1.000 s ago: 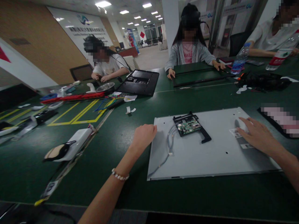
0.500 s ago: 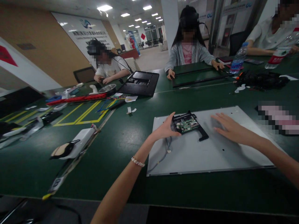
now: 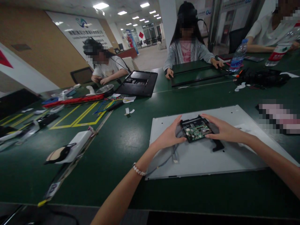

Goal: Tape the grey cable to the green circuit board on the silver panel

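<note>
A grey metal panel (image 3: 206, 156) lies flat on the green table (image 3: 112, 140) in front of me. On it sits a green circuit board (image 3: 196, 128) in a black plastic frame, with a thin grey cable (image 3: 169, 158) running off its left side. My left hand (image 3: 169, 136) grips the board's left edge, thumb and fingers closed on it. My right hand (image 3: 222, 129) holds the board's right edge, fingers curled over the frame. A bead bracelet is on my left wrist.
Three other people sit along the far side. A black rear cover (image 3: 140, 82) and a dark screen panel (image 3: 197, 76) lie before them. A water bottle (image 3: 237, 59) stands at back right. A white device (image 3: 72, 147), yellow floor-tape lines and small tools lie at left.
Both hands came in from the panel's outer parts to the circuit board and closed on its two sides. The board now sits slightly nearer me and to the right.
</note>
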Motion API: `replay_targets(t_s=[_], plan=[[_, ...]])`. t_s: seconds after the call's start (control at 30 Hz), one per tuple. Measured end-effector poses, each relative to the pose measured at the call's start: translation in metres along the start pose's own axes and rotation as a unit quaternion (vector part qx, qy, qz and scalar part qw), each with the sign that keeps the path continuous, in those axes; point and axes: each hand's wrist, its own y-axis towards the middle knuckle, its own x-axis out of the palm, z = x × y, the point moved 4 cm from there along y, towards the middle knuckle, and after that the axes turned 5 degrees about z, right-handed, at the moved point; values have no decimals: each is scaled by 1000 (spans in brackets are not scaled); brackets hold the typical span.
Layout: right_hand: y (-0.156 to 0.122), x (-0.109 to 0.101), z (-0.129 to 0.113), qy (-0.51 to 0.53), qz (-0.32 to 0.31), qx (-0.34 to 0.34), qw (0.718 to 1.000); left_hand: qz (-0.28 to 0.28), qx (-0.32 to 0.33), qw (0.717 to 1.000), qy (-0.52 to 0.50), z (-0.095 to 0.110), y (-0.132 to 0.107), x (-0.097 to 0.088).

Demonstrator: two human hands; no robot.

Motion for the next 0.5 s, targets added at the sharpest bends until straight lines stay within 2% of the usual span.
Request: replay_targets(t_s=[0.23, 0.5], plan=[[-11, -10, 1, -17, -46, 9, 999, -27, 30, 998, 37, 7, -4, 9], [-15, -1, 2, -79, -24, -15, 997, -51, 61, 990, 115, 8, -6, 15]])
